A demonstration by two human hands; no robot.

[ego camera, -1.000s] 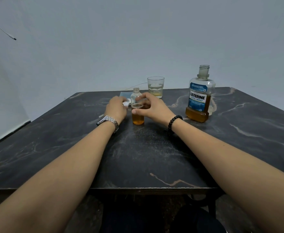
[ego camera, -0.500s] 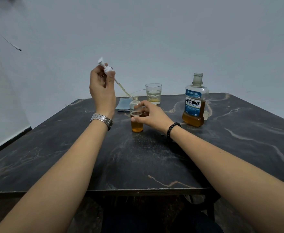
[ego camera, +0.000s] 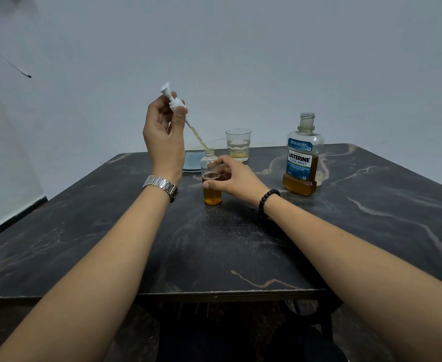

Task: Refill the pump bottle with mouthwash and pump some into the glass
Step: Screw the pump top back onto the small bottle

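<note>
L hand (ego camera: 163,131) was raised above the counter (ego camera: 240,244), grip pinched round the white pump head (ego camera: 174,101), fingers & thumb curled on its collar, nozzle pointing up-left. The dip tube (ego camera: 197,135) slanted down-right from that grip, its tip at the open neck of the small pump bottle (ego camera: 210,176). R hand (ego camera: 231,176) rested low, just below & right of the L grip, thumb & fingers curled round the bottle at mid-height; bottle upright on the counter, amber mouthwash approx halfway up. Glass (ego camera: 238,145) stood beyond the R hand, a little pale liquid in the bottom. Listerine bottle (ego camera: 302,160), uncapped, stood well right of the R grip. Blue cloth (ego camera: 192,162) lay behind the L wrist.
</note>
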